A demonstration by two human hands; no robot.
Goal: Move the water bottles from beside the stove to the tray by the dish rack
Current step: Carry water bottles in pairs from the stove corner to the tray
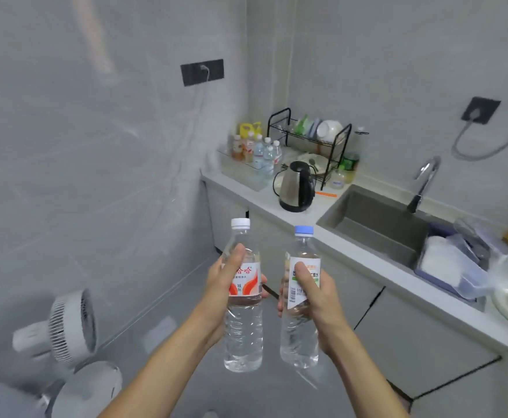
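Two hands (276,297) hold two bottles (243,327), one each

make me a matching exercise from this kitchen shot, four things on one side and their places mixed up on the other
Things:
1. white-capped bottle
2. blue-capped bottle
3. kettle
4. fan

Places:
A. on the counter in front of the dish rack
B. in the right hand
C. on the floor at lower left
D. in the left hand

Pairs: 1-D, 2-B, 3-A, 4-C

Home kitchen, sink (376,233), kettle (296,187), dish rack (310,140)
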